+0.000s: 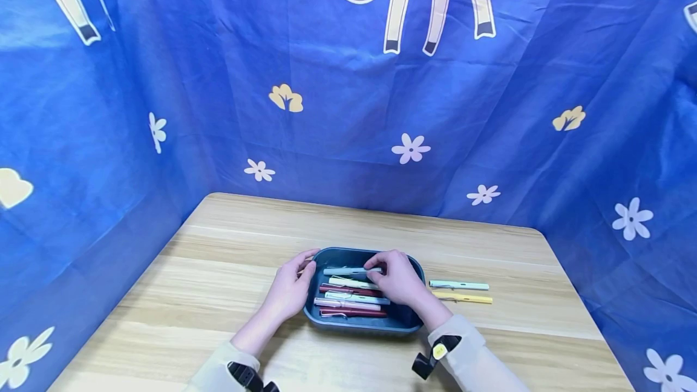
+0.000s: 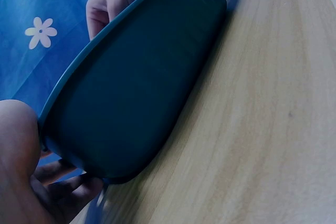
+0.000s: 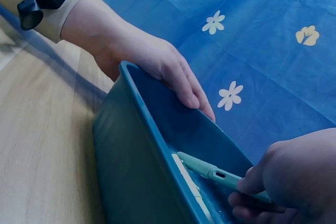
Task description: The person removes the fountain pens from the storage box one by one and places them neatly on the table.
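Note:
A dark teal plastic bin (image 1: 365, 330) stands on the table with several pens lying crosswise in it. My left hand (image 1: 292, 286) grips the bin's left end, thumb at the rim and fingers along the outer wall (image 2: 131, 87). Reaching into the bin, my right hand (image 1: 400, 277) pinches a mint-green pen (image 3: 223, 177) by one end. That pen is the farthest back in the head view. In front of it lie a cream pen (image 1: 348, 283), a light blue pen (image 1: 356, 298), a lilac pen (image 1: 345, 303) and dark red ones (image 1: 359, 313).
On the table (image 1: 229, 247), right of the bin, lie a pale mint pen (image 1: 460, 285) and a yellow pen (image 1: 471, 299), side by side. A blue patterned cloth (image 1: 337, 156) hangs behind the table and along both sides.

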{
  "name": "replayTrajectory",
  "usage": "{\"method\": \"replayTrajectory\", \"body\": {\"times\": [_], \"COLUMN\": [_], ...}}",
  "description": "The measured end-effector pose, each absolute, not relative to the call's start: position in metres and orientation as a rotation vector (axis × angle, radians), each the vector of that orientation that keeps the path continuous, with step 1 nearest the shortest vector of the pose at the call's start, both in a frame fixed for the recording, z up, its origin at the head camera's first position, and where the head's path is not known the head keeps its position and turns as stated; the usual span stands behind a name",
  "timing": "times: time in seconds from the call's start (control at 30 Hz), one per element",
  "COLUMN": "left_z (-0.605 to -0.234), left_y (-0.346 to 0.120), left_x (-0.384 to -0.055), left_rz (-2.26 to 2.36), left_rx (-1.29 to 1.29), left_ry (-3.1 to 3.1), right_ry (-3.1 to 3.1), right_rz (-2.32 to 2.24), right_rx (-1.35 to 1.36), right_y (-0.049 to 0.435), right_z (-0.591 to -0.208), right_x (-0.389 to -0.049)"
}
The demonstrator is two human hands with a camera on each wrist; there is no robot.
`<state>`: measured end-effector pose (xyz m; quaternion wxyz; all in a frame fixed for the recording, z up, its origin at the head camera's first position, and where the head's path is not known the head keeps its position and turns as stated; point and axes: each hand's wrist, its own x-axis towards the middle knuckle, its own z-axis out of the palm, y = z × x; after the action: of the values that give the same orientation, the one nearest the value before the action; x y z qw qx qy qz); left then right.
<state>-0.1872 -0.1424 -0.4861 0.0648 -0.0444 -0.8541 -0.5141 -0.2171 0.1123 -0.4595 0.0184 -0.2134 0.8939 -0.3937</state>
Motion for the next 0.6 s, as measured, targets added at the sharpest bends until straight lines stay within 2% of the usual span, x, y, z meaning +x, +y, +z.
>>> {"method": "replayTrajectory", "body": {"times": [0.6], "left_z": [-0.487], "left_y": [-0.141], "left_x": [-0.188], "left_rz": [-1.551], "left_rx": [-0.133], "left_ry": [-2.571], "right_ry": [2.718], "right_rz": [-1.521], "right_rx": [-0.617], "right_y": [0.118], "right_z": [-0.450], "right_x": [-0.206]}}
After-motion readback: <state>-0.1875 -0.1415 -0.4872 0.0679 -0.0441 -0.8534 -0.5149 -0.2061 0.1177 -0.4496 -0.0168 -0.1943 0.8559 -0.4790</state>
